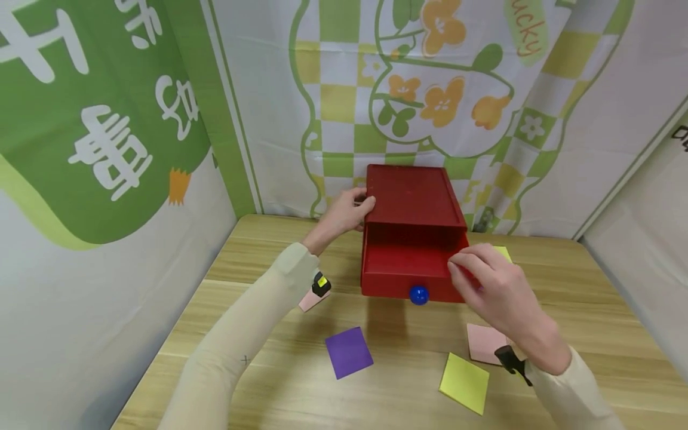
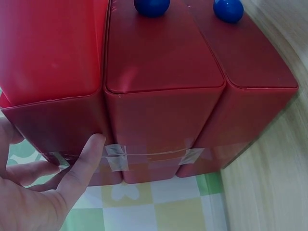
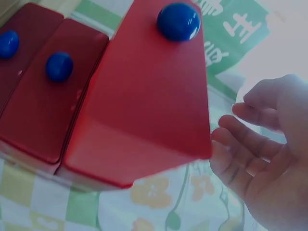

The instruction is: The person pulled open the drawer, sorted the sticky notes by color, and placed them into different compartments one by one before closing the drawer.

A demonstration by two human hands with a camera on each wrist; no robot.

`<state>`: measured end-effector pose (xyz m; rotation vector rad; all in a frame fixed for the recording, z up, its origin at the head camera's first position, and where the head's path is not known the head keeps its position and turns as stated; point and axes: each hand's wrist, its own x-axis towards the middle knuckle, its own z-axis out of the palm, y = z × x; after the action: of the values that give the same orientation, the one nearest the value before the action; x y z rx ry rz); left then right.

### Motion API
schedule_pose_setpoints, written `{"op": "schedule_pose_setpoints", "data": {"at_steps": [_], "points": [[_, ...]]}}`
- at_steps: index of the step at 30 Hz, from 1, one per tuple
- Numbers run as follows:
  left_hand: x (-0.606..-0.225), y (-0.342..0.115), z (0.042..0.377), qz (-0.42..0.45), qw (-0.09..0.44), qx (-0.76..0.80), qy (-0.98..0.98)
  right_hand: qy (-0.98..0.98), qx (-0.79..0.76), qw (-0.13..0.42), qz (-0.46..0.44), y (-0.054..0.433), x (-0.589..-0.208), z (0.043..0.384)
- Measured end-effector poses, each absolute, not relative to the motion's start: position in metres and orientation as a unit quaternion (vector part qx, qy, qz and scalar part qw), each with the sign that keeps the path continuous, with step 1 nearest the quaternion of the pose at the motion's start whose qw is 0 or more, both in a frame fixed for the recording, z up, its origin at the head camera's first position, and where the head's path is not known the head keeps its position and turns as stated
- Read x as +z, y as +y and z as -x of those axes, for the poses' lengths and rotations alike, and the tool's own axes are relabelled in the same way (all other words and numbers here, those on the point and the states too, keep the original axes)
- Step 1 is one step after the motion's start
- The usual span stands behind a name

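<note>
A red drawer cabinet stands on the table against the patterned cloth, its three drawers stacked and fitted with blue round knobs. The top drawer is pulled out, and its red floor shows. My left hand rests against the cabinet's upper left side towards the back; in the left wrist view one fingertip touches the side wall near a strip of clear tape. Beside the drawer's right front corner is my right hand, its fingers loosely bent, with nothing between them in the right wrist view.
Square paper notes lie on the wooden table: a purple one, a yellow one and a pink one in front. Another pink note is partly under the left wrist, another yellow one behind the right hand.
</note>
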<state>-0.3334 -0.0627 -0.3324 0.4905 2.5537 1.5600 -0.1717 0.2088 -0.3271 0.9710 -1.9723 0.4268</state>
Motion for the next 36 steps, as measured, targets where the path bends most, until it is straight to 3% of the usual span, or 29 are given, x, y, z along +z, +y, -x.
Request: {"op": "schedule_pose_setpoints", "data": {"at_steps": [14, 23, 36], "points": [[-0.334, -0.062, 0.334, -0.161, 0.061, 0.525, 0.833, -0.835, 0.237, 0.389, -0.309, 0.248, -0.336, 0.201], [-0.335, -0.062, 0.335, -0.162, 0.067, 0.53, 0.83, -0.883, 0.251, 0.339, -0.207, 0.271, -0.346, 0.225], [-0.333, -0.063, 0.334, -0.16, 0.062, 0.534, 0.828, -0.932, 0.264, 0.214, -0.123, 0.293, -0.357, 0.269]]}}
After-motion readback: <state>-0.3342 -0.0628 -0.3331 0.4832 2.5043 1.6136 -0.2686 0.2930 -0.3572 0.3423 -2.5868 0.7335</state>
